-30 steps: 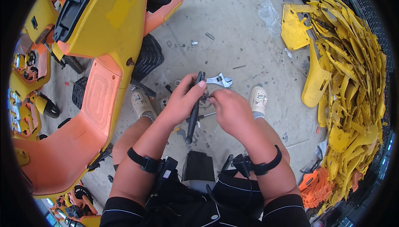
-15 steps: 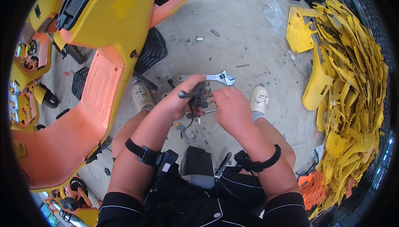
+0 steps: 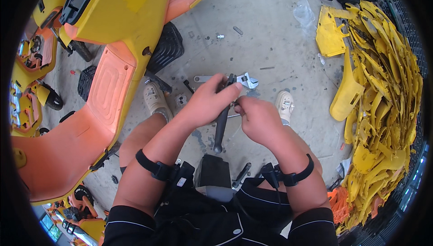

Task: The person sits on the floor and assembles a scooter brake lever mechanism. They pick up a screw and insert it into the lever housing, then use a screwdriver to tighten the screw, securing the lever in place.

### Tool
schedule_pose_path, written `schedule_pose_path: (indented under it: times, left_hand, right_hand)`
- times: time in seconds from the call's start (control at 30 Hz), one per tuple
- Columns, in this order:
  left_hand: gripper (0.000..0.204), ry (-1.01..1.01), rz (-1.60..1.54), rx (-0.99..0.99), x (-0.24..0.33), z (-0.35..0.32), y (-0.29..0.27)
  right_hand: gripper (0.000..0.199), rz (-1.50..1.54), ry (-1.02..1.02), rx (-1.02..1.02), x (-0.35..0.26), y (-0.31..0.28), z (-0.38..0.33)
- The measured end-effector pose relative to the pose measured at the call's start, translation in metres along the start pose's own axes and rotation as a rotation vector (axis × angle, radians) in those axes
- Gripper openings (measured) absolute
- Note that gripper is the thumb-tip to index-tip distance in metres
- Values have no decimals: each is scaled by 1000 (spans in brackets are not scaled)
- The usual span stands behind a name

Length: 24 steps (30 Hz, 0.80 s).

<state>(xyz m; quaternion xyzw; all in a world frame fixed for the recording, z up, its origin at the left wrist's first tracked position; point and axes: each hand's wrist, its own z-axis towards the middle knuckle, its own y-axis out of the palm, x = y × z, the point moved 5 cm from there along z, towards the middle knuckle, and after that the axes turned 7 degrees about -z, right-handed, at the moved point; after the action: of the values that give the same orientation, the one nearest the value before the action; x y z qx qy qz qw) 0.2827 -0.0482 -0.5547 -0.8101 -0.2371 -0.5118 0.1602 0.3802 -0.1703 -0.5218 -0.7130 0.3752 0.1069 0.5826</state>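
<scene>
A long black brake lever point(image 3: 221, 128) with a rounded ball end hangs down toward me between my hands. My left hand point(image 3: 212, 99) is closed around its upper end, thumb reaching across the top. Against that same end, my right hand point(image 3: 259, 115) is closed with fingertips pinched; whatever they hold is hidden. A thin metal rod point(image 3: 234, 116) shows between the two hands, and I cannot tell whether either one holds it. Behind my fingers, a silver adjustable wrench point(image 3: 248, 81) lies on the floor, its handle partly covered.
To my left stands a yellow and orange scooter body point(image 3: 122, 25). A high stack of yellow plastic panels point(image 3: 383, 110) leans at the right. Small metal parts point(image 3: 220, 36) lie on the concrete floor. Between my knees is a dark box point(image 3: 213, 171).
The lever has turned in my left hand, so its ball end now points down toward me. My left hand has moved right and its thumb has come over the top. The right hand stays beside it.
</scene>
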Motion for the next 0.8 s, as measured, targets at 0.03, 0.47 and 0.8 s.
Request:
schedule_pose_path:
  times: [0.03, 0.47, 0.8]
  left_hand:
    - [56, -123, -59, -5, -7, -1, 0]
    - [61, -796, -534, -81, -55, -26, 2]
    - [80, 81, -123, -236, 10, -26, -13]
  right_hand:
    - [7, -79, -31, 89, -2, 0, -1]
    - [7, -458, -213, 172, -16, 33, -5]
    - [23, 366, 48, -182, 20, 0, 11]
